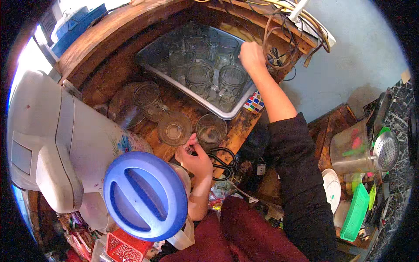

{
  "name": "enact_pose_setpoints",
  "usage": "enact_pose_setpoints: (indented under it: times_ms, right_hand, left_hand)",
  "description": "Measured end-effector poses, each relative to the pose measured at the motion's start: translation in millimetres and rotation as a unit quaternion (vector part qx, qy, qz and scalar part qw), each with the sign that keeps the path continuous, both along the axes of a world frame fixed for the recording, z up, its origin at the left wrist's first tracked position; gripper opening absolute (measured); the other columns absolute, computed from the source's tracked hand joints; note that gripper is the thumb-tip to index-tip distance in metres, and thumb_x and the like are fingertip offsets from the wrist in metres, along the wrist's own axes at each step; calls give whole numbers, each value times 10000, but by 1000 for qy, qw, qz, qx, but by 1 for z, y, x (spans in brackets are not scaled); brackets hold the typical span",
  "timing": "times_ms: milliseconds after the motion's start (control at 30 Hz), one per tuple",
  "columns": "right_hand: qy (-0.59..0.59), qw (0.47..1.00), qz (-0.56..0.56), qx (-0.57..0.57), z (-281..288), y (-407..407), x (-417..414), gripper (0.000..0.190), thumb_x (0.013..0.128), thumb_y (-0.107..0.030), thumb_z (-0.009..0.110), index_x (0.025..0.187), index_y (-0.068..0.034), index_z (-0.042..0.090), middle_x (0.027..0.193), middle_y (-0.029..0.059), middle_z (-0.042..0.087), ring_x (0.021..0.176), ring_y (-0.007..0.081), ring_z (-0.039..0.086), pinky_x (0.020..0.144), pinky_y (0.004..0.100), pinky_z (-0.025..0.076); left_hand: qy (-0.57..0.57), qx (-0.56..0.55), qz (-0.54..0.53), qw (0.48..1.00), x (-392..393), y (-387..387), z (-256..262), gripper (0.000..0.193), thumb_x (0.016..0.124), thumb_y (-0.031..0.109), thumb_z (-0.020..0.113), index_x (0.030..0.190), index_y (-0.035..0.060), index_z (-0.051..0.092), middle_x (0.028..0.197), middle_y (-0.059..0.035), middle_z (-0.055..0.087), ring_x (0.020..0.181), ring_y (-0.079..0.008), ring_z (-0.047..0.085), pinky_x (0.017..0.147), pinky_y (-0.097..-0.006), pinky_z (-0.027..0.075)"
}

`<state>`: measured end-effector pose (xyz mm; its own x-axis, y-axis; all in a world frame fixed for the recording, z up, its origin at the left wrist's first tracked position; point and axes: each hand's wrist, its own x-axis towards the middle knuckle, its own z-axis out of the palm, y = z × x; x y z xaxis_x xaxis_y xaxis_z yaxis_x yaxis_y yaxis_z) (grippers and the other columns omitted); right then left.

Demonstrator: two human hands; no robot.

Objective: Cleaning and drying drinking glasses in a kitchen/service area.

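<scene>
A metal tray (209,109) holds several clear glass mugs (199,77) on a wooden shelf. My right hand (252,57) is curled at the tray's right side, near its far corner; its fingertips are hidden, so I cannot tell whether it grips the rim. My left hand (196,160) has its fingers closed at the handle side of a glass mug (174,129) in front of the tray. Another glass mug (211,131) stands just right of that one. Farther left, a third glass mug (146,95) is beside a round glass dish (122,106).
A blue-lidded jug (145,196) and a floral electric air pot (88,131) crowd the left. Black cable (226,163) lies by my left wrist. Cords (278,42) hang at the upper right. A plastic container (350,147), skimmer (386,150) and green basket (355,213) stand right.
</scene>
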<state>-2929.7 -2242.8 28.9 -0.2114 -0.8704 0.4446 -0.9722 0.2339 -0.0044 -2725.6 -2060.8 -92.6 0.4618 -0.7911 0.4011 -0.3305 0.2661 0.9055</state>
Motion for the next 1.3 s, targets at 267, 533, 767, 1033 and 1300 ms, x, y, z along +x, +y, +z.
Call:
enact_pose_setpoints:
  times_ms: [267,533,767,1033,1300]
  right_hand:
    - [-147,988,31,-36,-12,54,52,235,729,-62,404,927,25,496,932,278,495,858,373,527,712,402,445]
    - [-174,983,-50,-22,-10,33,46,175,750,-60,385,847,11,512,744,232,560,736,365,564,648,423,454]
    - [-150,981,6,-123,-23,-10,35,121,721,-48,463,819,24,468,757,234,544,722,379,551,624,434,449]
    - [-248,944,158,-149,-27,48,62,299,768,-84,454,1033,52,435,937,263,495,900,388,479,821,400,377]
    - [-301,920,243,-70,-45,210,128,132,628,-97,585,753,-87,545,821,73,509,698,270,538,585,338,447]
  left_hand:
    - [18,11,14,1000,1,-2,0,45,708,45,494,687,65,460,809,-47,609,718,-201,495,733,-314,308]
    - [22,17,10,1000,-2,-3,-3,46,705,51,501,684,57,461,806,-58,605,727,-197,497,727,-311,310]
    - [22,26,12,999,-3,0,3,76,728,71,507,678,59,451,821,-64,606,712,-185,495,717,-305,310]
    - [37,12,4,999,-4,-2,1,64,727,59,500,682,61,455,809,-57,609,727,-199,507,728,-316,308]
    - [6,-34,-32,999,3,0,7,103,663,-37,502,741,17,461,858,-119,572,655,-150,490,553,-244,361]
